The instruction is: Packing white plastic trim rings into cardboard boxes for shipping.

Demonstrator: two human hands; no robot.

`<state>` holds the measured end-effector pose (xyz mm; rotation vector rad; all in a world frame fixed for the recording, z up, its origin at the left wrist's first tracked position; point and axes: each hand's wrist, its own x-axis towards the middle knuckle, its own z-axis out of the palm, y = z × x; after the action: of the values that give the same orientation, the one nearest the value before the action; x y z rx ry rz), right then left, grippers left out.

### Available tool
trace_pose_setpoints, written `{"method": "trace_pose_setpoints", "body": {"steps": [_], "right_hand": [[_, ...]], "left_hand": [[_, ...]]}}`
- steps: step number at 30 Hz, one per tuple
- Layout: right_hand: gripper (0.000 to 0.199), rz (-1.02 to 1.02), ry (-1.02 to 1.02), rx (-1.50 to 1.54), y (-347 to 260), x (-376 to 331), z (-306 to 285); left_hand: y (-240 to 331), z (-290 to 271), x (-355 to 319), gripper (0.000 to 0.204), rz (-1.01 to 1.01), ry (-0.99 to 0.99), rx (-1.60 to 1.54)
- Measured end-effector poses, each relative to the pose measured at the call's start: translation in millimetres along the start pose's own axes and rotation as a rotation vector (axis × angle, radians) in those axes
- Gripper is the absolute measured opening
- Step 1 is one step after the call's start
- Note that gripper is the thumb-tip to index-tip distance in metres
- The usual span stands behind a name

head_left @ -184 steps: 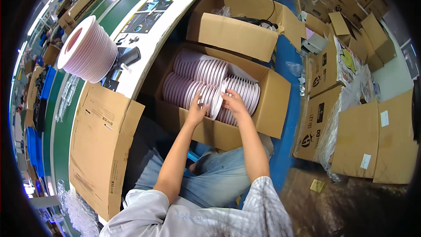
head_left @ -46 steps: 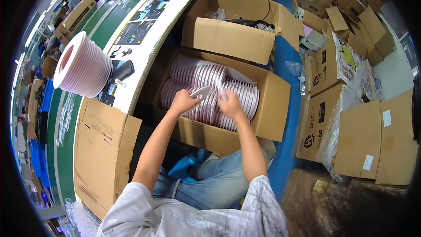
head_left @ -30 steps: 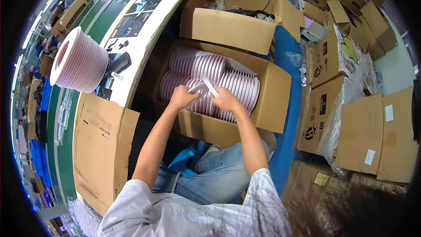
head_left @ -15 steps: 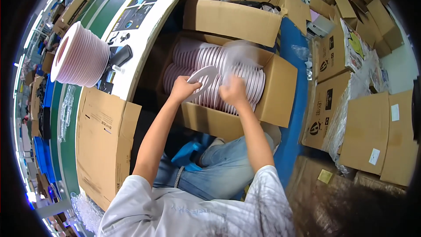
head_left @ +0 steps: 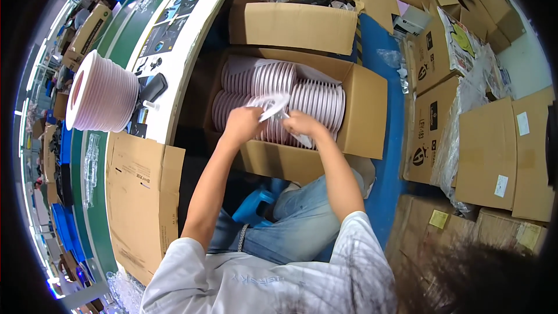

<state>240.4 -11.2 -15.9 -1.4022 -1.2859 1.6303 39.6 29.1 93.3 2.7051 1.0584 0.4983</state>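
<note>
An open cardboard box in front of my knees holds rows of pale pink plastic rings standing on edge. Both my hands are over the near row. My left hand and my right hand grip a small bunch of pink rings wrapped in clear film, lifted slightly above the rows. A tall stack of the same pink rings stands on the white bench to my left.
A second open cardboard box sits behind the first. A flat cardboard sheet leans at my left. Several brown boxes crowd the blue floor on the right. A blue stool shows between my legs.
My hands have gone from sorting among the rings to lifting a bunch out of the near row. My head has tilted, so the box sits lower in view.
</note>
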Motion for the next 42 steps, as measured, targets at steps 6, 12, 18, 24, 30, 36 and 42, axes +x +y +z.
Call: {"method": "trace_pose_setpoints", "body": {"steps": [6, 12, 18, 24, 30, 36, 42], "right_hand": [[0.013, -0.158, 0.081, 0.411, -19, -17, 0], [0.009, 0.014, 0.104, 0.313, -10, -16, -2], [0.01, -0.023, -0.055, 0.397, 4, -8, -18], [0.024, -0.1, -0.178, 0.472, -13, -27, -18], [0.049, -0.51, 0.115, 0.628, -20, -21, 0], [0.056, -0.55, 0.223, 0.382, -26, -12, 27], [0.065, -0.225, 0.091, 0.102, -11, -3, 12]], "left_hand": [[22, -27, 7, 0.013, 0.079, 0.246, -0.025], [27, -19, 10, 0.019, -0.077, 0.574, -0.171], [18, -6, 9, 0.021, 0.009, 0.365, 0.057], [6, -5, 2, 0.016, -0.106, 0.131, 0.126], [-16, 22, -30, 0.018, -0.828, 0.633, -1.014], [-2, 52, -33, 0.053, -0.843, 0.514, -1.853], [-13, 62, -39, 0.056, -0.732, 0.422, -2.069]]}}
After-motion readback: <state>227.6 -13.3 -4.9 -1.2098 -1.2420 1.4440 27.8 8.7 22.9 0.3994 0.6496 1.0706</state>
